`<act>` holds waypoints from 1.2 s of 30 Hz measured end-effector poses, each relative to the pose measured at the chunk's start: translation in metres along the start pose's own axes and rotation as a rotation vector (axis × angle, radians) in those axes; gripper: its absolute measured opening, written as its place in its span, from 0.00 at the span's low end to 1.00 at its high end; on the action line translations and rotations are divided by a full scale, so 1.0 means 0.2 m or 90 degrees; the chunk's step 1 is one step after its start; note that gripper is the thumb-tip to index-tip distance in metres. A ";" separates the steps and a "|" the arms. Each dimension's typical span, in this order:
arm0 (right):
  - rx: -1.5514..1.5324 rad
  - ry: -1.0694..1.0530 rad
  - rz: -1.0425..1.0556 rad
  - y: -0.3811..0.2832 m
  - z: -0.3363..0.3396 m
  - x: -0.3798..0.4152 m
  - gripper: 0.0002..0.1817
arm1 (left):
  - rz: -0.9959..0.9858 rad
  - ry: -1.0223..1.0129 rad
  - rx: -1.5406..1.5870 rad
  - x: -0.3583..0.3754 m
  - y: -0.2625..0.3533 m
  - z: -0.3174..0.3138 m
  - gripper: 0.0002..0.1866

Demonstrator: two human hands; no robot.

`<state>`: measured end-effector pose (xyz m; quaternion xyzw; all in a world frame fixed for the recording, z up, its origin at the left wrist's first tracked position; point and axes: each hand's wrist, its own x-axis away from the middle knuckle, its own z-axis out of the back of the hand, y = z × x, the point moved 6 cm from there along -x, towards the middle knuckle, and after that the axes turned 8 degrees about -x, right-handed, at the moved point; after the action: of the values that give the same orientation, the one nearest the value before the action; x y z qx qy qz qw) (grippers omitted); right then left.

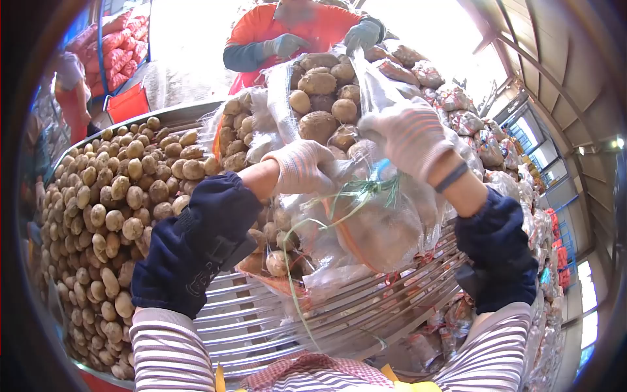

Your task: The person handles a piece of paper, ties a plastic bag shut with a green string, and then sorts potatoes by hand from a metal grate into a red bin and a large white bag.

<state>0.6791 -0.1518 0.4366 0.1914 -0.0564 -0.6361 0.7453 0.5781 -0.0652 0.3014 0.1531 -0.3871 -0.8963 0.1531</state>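
Note:
A clear plastic sack [411, 225] filled with potatoes [319, 126] stands in front of me with its mouth open. My left hand [304, 166], in a striped knit glove, is closed on the near edge of the sack's mouth. On the right side of the mouth, my right hand [408, 134], gloved the same way, grips the film with its fingers curled. A bundle of green twine [369, 189] hangs at the sack's front between my hands, one strand trailing down. Across the sack, a co-worker's gloved hand [363, 35] holds its far rim.
Loose potatoes [111, 209] are heaped on the left. A metal slatted rack [241, 320] lies below the sack. Filled bags [486, 144] are piled along the right. A co-worker in an orange top [255, 29] stands opposite. Red sacks [124, 49] are stacked at the back left.

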 end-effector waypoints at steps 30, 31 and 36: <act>0.106 -0.061 0.031 -0.15 -0.06 0.28 0.09 | -0.018 0.074 -0.183 0.18 0.19 -0.23 0.11; 0.106 -0.060 0.025 -0.15 -0.02 0.31 0.09 | -0.063 0.122 -0.158 0.21 0.20 -0.23 0.10; 0.093 -0.266 0.023 -0.12 0.03 0.44 0.09 | -0.075 0.058 -0.063 0.25 0.25 -0.27 0.10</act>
<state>0.6716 -0.2420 0.4203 0.1077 -0.2589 -0.6426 0.7131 0.5621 -0.1522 0.2946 0.2083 -0.3252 -0.9139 0.1253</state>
